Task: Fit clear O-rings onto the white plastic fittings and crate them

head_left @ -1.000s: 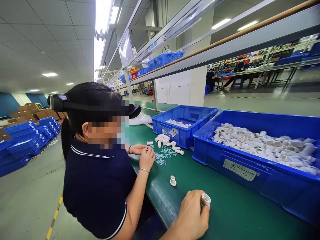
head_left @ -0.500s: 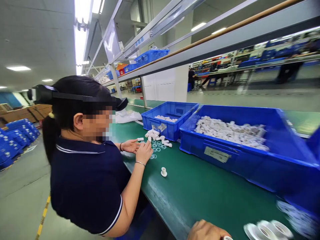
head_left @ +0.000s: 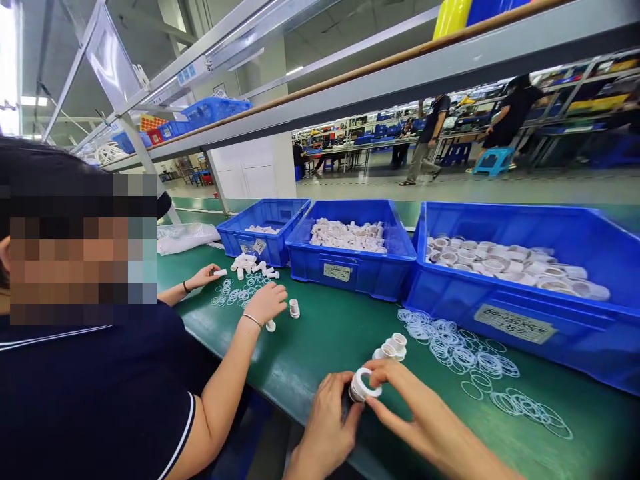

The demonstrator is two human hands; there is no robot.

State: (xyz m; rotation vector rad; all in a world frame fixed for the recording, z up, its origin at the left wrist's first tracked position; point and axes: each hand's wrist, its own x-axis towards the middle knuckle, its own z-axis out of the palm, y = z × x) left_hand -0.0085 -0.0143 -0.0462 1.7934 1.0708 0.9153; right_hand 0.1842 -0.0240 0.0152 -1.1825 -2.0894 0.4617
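Near the front edge of the green bench, my left hand is wrapped round a white plastic pipe fitting. Its round open end faces up toward me. From the other side, the thumb and fingers of my right hand grip the rim of the same fitting. Whether a second part or a ring lies between the fingers is hidden. Just beyond my hands, several white flanged fittings stand close together on the bench. Thin translucent rings lie in a loose spread to their right.
Three blue bins line the back: a right bin of wide white rings, a middle bin and a left bin of small white parts. At left a co-worker handles white pieces beside more rings. A shelf rail crosses above.
The view has swung right and down. Both my hands now show on one fitting, where before only one hand showed at the bottom edge. The co-worker's right hand has moved toward the standing fittings.
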